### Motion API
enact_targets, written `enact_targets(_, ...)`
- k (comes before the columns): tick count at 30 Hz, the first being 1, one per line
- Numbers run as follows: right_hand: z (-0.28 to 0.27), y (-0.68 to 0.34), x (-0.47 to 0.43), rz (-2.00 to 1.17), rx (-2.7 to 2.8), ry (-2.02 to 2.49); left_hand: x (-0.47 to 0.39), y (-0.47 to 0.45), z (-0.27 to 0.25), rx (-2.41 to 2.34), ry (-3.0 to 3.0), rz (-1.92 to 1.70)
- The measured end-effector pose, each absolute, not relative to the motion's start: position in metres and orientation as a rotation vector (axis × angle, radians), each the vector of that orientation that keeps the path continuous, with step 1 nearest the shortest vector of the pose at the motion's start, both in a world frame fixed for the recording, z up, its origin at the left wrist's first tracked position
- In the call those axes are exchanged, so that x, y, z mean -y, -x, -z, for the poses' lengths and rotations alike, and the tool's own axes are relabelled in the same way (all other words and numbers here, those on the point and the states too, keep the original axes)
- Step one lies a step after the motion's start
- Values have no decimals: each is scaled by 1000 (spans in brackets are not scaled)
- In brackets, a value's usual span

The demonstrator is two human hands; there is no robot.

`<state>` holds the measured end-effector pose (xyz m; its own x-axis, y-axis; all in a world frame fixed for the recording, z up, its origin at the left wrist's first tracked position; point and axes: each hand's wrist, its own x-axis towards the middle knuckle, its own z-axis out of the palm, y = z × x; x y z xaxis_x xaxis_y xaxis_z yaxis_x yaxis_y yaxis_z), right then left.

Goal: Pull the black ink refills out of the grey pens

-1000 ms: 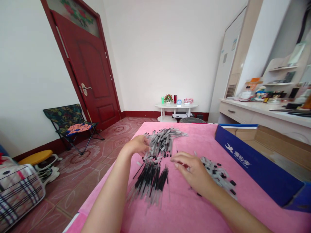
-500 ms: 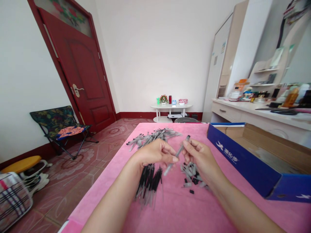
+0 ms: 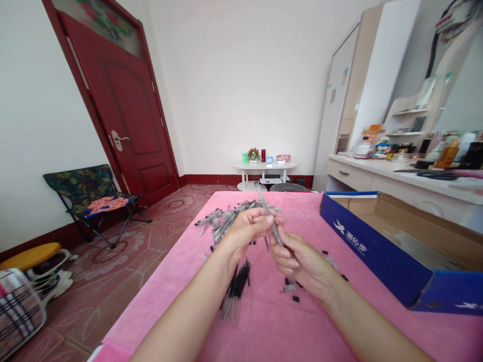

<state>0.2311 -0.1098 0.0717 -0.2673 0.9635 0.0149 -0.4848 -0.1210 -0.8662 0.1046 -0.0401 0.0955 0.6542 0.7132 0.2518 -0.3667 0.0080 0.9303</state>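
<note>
A slim translucent grey pen (image 3: 263, 201) is held between both hands over the pink-covered table, slanting with its upper end away from me. My left hand (image 3: 247, 229) pinches it near the middle with thumb and fingers. My right hand (image 3: 296, 256) grips its lower end, which is partly hidden by the fingers. Behind my left hand lies a heap of similar grey pens (image 3: 221, 221). Below my left wrist is a bundle of thin black-and-clear refills (image 3: 237, 289). Small clear and black pen caps (image 3: 290, 287) lie scattered under and beside my right hand, some of them covered by it.
A blue open cardboard box (image 3: 372, 251) stands on the right of the pink cloth (image 3: 264, 337). Beyond it is a white dresser (image 3: 362, 168) crowded with bottles. A folding chair (image 3: 94, 196) and a yellow stool (image 3: 30, 255) stand on the floor at left.
The pen has turned: its far end now points up and left instead of up and right. My right hand has dropped lower onto its near end, and my left hand has risen slightly.
</note>
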Motion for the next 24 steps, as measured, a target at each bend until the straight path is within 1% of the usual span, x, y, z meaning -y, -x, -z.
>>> enact_targets(3, -72, -233, 109, -1705, 935, 690, 47, -112, -94, -281, -1185, -922)
enact_targets(5, -72, -234, 109, -1653, 983, 751, 46, -115, -91, -316, -1128, -968)
enact_targets(8, -69, -233, 111, -1368, 1208, 1011, 33, -111, -90, -415, -1025, -1099)
enact_targets(10, -66, -230, 113, -1136, 1353, 1217, 19, -100, -92, -466, -900, -1268)
enact_targets(12, -64, -230, 112, -1007, 1369, 1299, 8, -88, -95, -507, -859, -1347)
enact_targets(14, -64, -234, 107, -1022, 1214, 1211, 5, -80, -98, -521, -978, -1207)
enact_targets(18, -70, -258, 96, -1270, 831, 934, 20, -85, -97, -513, -1267, -788)
enact_targets(21, -75, -275, 95, -1352, 790, 806, 34, -97, -91, -486, -1410, -509)
enact_targets(24, -78, -280, 98, -1370, 780, 781, 43, -104, -86, -468, -1467, -392)
